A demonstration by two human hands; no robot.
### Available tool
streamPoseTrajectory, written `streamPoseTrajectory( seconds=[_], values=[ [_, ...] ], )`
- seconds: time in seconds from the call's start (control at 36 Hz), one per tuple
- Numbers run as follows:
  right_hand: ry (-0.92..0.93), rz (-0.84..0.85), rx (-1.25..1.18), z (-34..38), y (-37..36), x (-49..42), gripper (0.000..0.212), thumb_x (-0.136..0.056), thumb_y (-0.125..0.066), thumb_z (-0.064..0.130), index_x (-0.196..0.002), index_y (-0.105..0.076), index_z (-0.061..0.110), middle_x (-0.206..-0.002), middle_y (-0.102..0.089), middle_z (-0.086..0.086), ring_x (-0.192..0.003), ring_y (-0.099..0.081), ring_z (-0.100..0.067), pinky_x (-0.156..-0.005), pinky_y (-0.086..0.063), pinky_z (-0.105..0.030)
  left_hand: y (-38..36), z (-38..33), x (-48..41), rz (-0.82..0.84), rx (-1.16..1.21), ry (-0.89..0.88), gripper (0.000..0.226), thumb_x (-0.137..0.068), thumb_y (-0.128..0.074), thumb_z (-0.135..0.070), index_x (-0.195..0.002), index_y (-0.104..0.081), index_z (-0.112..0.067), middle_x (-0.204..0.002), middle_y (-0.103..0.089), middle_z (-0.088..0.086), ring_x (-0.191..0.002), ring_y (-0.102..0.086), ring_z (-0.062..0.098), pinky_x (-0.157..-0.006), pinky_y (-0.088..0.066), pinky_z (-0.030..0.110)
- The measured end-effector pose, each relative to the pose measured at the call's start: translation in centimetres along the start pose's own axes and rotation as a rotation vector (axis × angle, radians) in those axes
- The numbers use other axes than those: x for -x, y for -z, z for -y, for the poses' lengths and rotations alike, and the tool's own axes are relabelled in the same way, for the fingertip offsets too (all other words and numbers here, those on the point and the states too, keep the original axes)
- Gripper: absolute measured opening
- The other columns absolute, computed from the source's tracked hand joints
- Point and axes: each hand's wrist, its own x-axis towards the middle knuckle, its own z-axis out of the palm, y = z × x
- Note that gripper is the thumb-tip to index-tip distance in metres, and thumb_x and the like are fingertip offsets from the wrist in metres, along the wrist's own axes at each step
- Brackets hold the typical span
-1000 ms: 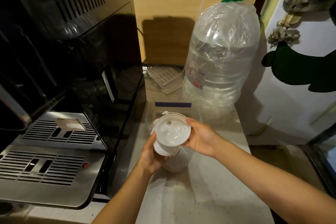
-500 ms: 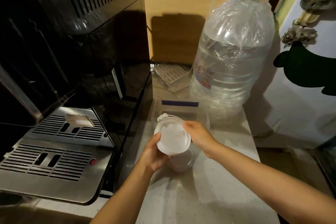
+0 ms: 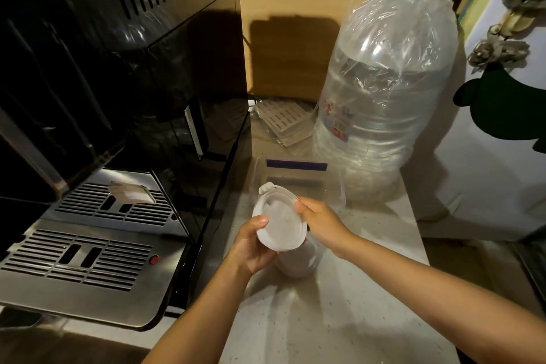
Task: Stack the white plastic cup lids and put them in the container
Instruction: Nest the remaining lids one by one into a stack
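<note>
A stack of white plastic cup lids (image 3: 280,223) hangs in the air above the counter, tilted so its round face points toward me. My left hand (image 3: 251,245) cups it from below and the left, thumb on the rim. My right hand (image 3: 320,223) pinches the stack's right edge. Under the stack, more white lids (image 3: 298,261) lie on the counter, partly hidden. Just behind the hands stands the clear plastic container (image 3: 295,177) with a dark blue strip on its far wall.
A black and steel coffee machine (image 3: 118,156) fills the left side, its drip tray (image 3: 88,251) jutting toward me. A big water bottle (image 3: 384,103) with a green cap stands behind the container on the right. The pale counter (image 3: 339,319) ends at a white wall on the right.
The lid stack has been turned in both hands, from top face showing to tilted with its plain face toward me. My view moved closer and lower.
</note>
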Motion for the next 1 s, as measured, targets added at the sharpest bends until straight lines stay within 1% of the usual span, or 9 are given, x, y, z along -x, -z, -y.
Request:
streamPoseTrajectory(
  seconds=[0.08, 0.17, 0.22, 0.39, 0.56, 0.67, 0.78, 0.92, 1.0],
  values=[
    [-0.030, 0.043, 0.007, -0.1, 0.2, -0.3, 0.035, -0.098, -0.033, 0.024, -0.127, -0.051, 0.017, -0.122, -0.059, -0.005, -0.111, -0.054, -0.019, -0.098, -0.045, -0.034, 0.2, -0.1, 0.0, -0.024, -0.025, 0.001, 0.089, -0.030, -0.090, -0.034, -0.108, -0.050, -0.021, -0.098, -0.053, 0.009, -0.088, -0.056, 0.025, -0.071, -0.057, 0.037],
    [-0.038, 0.075, 0.009, -0.4, 0.5, -0.7, 0.037, -0.097, -0.036, 0.027, -0.132, -0.045, 0.020, -0.124, -0.057, -0.002, -0.105, -0.053, -0.013, -0.085, -0.048, -0.023, 0.4, -0.2, 0.0, -0.048, -0.075, -0.018, 0.088, -0.030, -0.089, -0.037, -0.107, -0.051, -0.018, -0.097, -0.055, 0.009, -0.087, -0.055, 0.023, -0.073, -0.054, 0.037],
    [-0.057, 0.060, 0.049, -1.0, 0.8, -0.9, 0.041, -0.096, -0.038, 0.030, -0.136, -0.038, 0.020, -0.132, -0.053, -0.004, -0.107, -0.051, -0.011, -0.086, -0.044, -0.022, 0.6, -0.2, 0.1, -0.084, -0.071, -0.039, 0.087, -0.028, -0.089, -0.037, -0.104, -0.054, -0.017, -0.094, -0.056, 0.009, -0.086, -0.055, 0.022, -0.078, -0.047, 0.041],
    [-0.092, 0.084, 0.478, -4.2, 0.8, -0.9, 0.065, -0.083, -0.058, 0.037, -0.138, -0.031, 0.015, -0.142, -0.041, -0.010, -0.125, -0.044, -0.025, -0.100, -0.040, -0.034, 1.0, -0.3, 0.8, -0.217, -0.027, -0.085, 0.081, -0.017, -0.090, -0.034, -0.090, -0.062, -0.012, -0.078, -0.062, 0.009, -0.073, -0.058, 0.022, -0.057, -0.058, 0.033],
    [-0.022, 0.130, 0.843, -6.5, -1.3, -0.2, 0.076, -0.065, -0.066, 0.050, -0.126, -0.037, 0.015, -0.130, -0.045, -0.006, -0.117, -0.043, -0.026, -0.078, -0.042, -0.033, 1.0, -0.1, 0.8, -0.334, -0.085, -0.122, 0.102, -0.015, -0.089, -0.038, -0.105, -0.051, -0.012, -0.090, -0.052, 0.009, -0.083, -0.052, 0.021, -0.059, -0.057, 0.027],
    [-0.036, 0.128, 0.920, -7.0, -2.7, -0.5, 0.090, -0.060, -0.071, 0.051, -0.131, -0.031, 0.011, -0.133, -0.039, -0.010, -0.123, -0.036, -0.030, -0.089, -0.043, -0.040, 1.2, 0.1, 0.8, -0.368, -0.121, -0.137, 0.108, -0.014, -0.088, -0.042, -0.109, -0.049, -0.009, -0.090, -0.052, 0.010, -0.084, -0.053, 0.021, -0.069, -0.051, 0.030],
    [-0.086, 0.089, 0.969, -7.2, -3.6, -0.9, 0.088, -0.061, -0.069, 0.051, -0.128, -0.032, 0.009, -0.131, -0.038, -0.011, -0.119, -0.036, -0.030, -0.087, -0.042, -0.039, 1.4, 0.1, 0.8, -0.392, -0.152, -0.136, 0.105, -0.013, -0.087, -0.044, -0.106, -0.052, -0.010, -0.090, -0.053, 0.011, -0.085, -0.053, 0.022, -0.073, -0.048, 0.032],
    [-0.129, 0.051, 0.939, -7.0, -4.3, -1.4, 0.088, -0.062, -0.069, 0.054, -0.128, -0.033, 0.009, -0.133, -0.038, -0.010, -0.122, -0.035, -0.030, -0.090, -0.042, -0.037, 1.8, 0.2, 0.7, -0.425, -0.130, -0.130, 0.106, -0.016, -0.087, -0.044, -0.110, -0.050, -0.011, -0.092, -0.053, 0.011, -0.086, -0.053, 0.022, -0.063, -0.057, 0.027],
    [-0.139, 0.057, 0.930, -6.9, -4.3, -1.5, 0.084, -0.065, -0.069, 0.049, -0.129, -0.033, 0.010, -0.133, -0.038, -0.010, -0.122, -0.035, -0.029, -0.091, -0.043, -0.037, 2.0, 0.3, 0.7, -0.439, -0.114, -0.129, 0.112, -0.017, -0.087, -0.043, -0.116, -0.046, -0.010, -0.095, -0.052, 0.011, -0.089, -0.052, 0.024, -0.072, -0.052, 0.034]
  ],
)
